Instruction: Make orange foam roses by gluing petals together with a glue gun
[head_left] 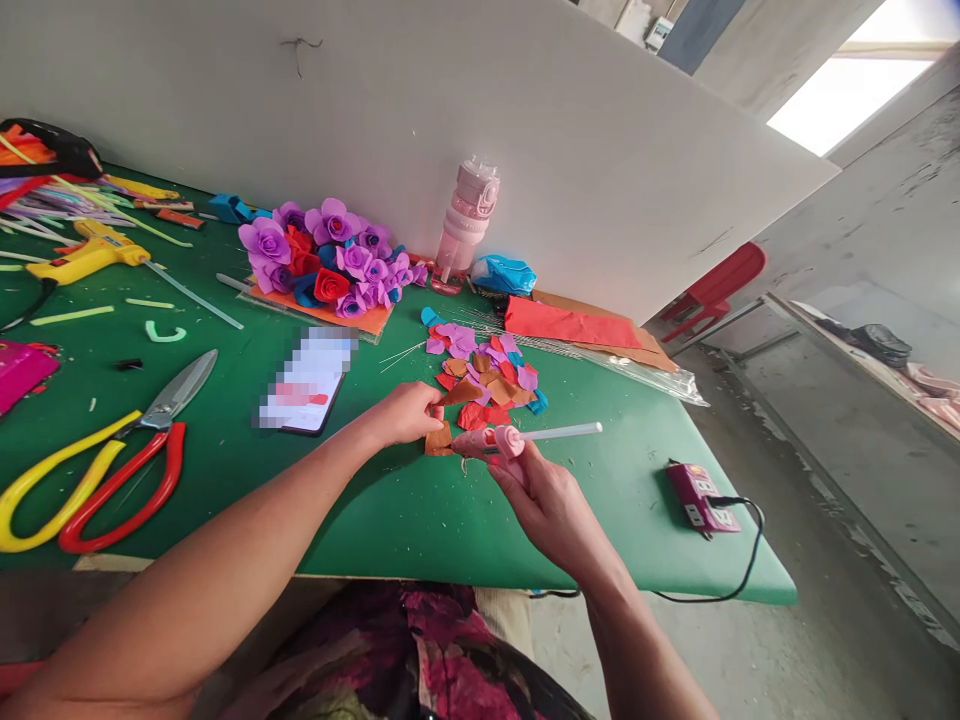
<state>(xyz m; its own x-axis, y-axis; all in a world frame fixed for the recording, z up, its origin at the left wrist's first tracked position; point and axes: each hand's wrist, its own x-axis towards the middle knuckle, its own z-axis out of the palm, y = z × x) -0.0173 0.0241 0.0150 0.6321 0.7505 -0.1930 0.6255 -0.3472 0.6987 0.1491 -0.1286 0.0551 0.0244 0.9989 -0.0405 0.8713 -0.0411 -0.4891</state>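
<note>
In my right hand [553, 505] is a pink hot glue gun [510, 441], with a clear glue stick [564, 432] jutting from its back end. Its nozzle points left, at a small brown petal [437, 440] just below my left fingers. My left hand [411, 412] is closed in a pinch on this brown petal; how the fingertips grip it is partly hidden. Just beyond both hands lies a loose pile of purple, red, brown and blue petals [499, 372], with red petals [482, 416] closest to the glue gun.
Purple and red flowers [330, 250] lie at the back, near a pink bottle [466, 220]. Left are a phone [307, 385], large scissors [161, 420] and a yellow glue gun [94, 252]. A power strip [701, 497] with a cord sits on the right of the green table [630, 530].
</note>
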